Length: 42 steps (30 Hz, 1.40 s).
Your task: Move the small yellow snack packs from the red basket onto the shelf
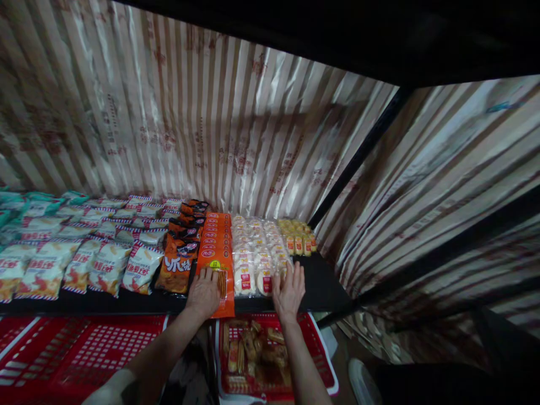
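Two hands: both flat and open on the shelf (320, 289) front — neither grips anything.
Left hand (205, 293): rests on the orange packs (216, 247).
Right hand (289, 289): touches the white buns (257, 264).
Handling: probably light, crinkly, slippery film; buns soft — take packs by the edges.

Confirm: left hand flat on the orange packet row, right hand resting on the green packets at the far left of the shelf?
Not quite. The head view shows the right hand beside the clear-wrapped white buns, not on green packets. The left hand does lie flat on the orange packet row.
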Each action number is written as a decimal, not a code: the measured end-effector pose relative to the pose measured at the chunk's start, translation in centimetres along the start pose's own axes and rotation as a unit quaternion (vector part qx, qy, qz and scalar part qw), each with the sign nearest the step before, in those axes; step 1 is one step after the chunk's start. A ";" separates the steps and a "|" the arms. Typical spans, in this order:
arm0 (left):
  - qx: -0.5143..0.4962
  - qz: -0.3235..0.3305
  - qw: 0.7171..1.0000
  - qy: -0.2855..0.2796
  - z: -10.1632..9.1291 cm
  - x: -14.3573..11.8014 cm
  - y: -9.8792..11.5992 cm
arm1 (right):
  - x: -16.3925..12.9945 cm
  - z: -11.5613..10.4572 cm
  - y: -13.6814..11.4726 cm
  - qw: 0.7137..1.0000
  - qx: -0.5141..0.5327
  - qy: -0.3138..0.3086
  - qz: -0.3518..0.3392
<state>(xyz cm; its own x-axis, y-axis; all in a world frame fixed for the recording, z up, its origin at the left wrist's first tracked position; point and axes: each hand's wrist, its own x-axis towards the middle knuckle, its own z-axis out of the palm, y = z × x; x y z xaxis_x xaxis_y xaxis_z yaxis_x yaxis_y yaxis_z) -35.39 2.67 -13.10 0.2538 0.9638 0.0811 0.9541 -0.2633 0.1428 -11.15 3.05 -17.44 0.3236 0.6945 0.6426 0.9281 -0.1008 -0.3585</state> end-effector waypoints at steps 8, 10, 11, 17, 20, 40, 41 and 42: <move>0.007 -0.005 1.000 -0.015 0.2 0.2 0.0 | -1.0 1.4 3.4 0.990 -0.094 -0.106 0.015; 0.012 0.002 1.000 -0.010 0.3 0.2 -0.1 | -1.0 1.5 3.0 0.989 -0.110 -0.100 0.018; 0.015 0.004 1.000 -0.007 0.4 0.2 -0.2 | -1.0 1.4 2.8 0.988 -0.115 -0.100 0.020; 0.019 0.005 1.000 0.002 0.7 0.3 -0.3 | -0.9 0.8 2.3 0.985 -0.122 -0.116 0.018; 0.021 0.009 1.000 0.004 0.8 0.4 -0.3 | -0.9 0.7 2.3 0.984 -0.125 -0.122 0.023; 0.060 -0.013 0.997 -0.038 0.6 1.1 0.2 | -1.1 0.1 1.7 0.980 -0.125 -0.149 0.032; 0.060 -0.012 0.997 -0.042 0.6 1.1 0.2 | -1.1 0.1 1.7 0.980 -0.125 -0.150 0.032; 0.060 -0.012 0.997 -0.045 0.6 1.2 0.1 | -1.1 0.1 1.6 0.980 -0.125 -0.150 0.032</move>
<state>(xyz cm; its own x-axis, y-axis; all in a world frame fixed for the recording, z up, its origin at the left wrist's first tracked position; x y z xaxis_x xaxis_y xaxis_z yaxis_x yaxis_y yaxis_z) -34.87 3.78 -13.62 0.2394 0.9709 -0.0108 0.9707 -0.2391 0.0239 -10.00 2.19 -18.77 0.3479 0.8559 0.3827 0.9362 -0.2958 -0.1897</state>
